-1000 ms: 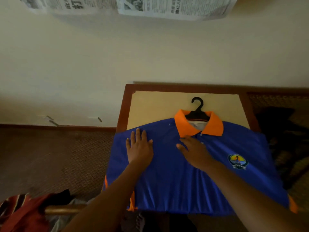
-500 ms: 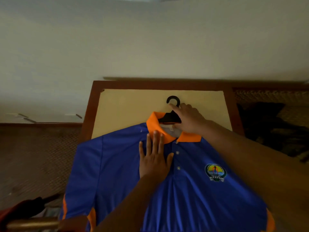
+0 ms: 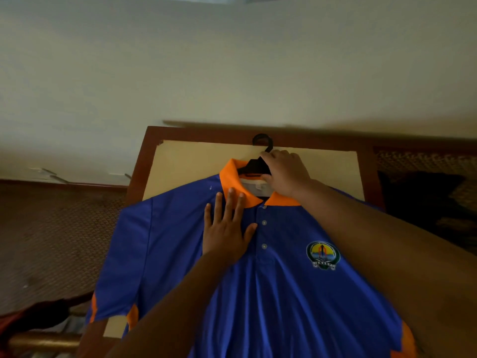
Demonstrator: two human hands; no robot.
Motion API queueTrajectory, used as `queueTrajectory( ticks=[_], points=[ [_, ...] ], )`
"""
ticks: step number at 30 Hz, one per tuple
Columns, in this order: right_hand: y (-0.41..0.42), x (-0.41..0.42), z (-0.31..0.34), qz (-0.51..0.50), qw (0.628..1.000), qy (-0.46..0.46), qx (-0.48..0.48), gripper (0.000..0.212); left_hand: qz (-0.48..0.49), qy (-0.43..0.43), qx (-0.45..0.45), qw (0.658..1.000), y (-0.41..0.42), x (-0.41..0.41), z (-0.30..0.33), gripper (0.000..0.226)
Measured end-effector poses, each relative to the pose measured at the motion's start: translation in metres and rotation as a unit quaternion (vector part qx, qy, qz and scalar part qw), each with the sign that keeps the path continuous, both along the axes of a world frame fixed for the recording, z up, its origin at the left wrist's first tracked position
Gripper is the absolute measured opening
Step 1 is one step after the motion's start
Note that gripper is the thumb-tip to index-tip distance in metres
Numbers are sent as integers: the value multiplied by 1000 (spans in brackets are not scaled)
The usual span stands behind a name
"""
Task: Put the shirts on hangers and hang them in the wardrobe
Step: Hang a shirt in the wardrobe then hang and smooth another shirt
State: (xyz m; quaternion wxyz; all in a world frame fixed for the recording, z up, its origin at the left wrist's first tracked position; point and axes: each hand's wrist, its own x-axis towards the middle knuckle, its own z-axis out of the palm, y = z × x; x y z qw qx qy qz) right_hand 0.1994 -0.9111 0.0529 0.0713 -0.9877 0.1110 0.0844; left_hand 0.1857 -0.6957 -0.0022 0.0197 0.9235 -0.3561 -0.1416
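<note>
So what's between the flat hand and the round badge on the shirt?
In the head view, the shirt's buttons lie between the left hand and the badge.

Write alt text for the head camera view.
A right hand grips a black hanger inside the orange collar of a blue polo shirt lying on a table, while the left hand presses flat on its chest.

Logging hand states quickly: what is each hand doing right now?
Left hand: open, flat on the blue shirt.
Right hand: gripping the black hanger at the collar.
</note>
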Motion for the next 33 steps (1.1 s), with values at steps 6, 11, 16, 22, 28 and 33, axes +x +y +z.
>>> queueTrajectory(
  ticks=[6, 11, 16, 22, 28, 33],
  points=[
    [-27, -35, 6, -89, 991, -64, 74, 52, -7, 37, -73, 997, 1, 18, 32, 80],
    [-51, -63, 4, -176, 975, 7, 135, 50, 102, 7, -174, 979, -6, 61, 50, 39],
    [-41, -67, -1, -162, 976, 39, 140, 54, 53, 19, -26, 998, -24, 91, 49, 40],
    [-30, -60, -1, -191, 971, 66, 124, 41, 31, -1, 24, 999, -38, 94, 50, 38],
    [-30, -66, 15, -208, 952, 97, 203, 44, 22, 23, 29, 999, -37, 92, 60, 34],
    [-26, -78, 40, -199, 949, 84, 231, 43, 42, 90, -20, 995, -31, 86, 83, 28]
  ],
)
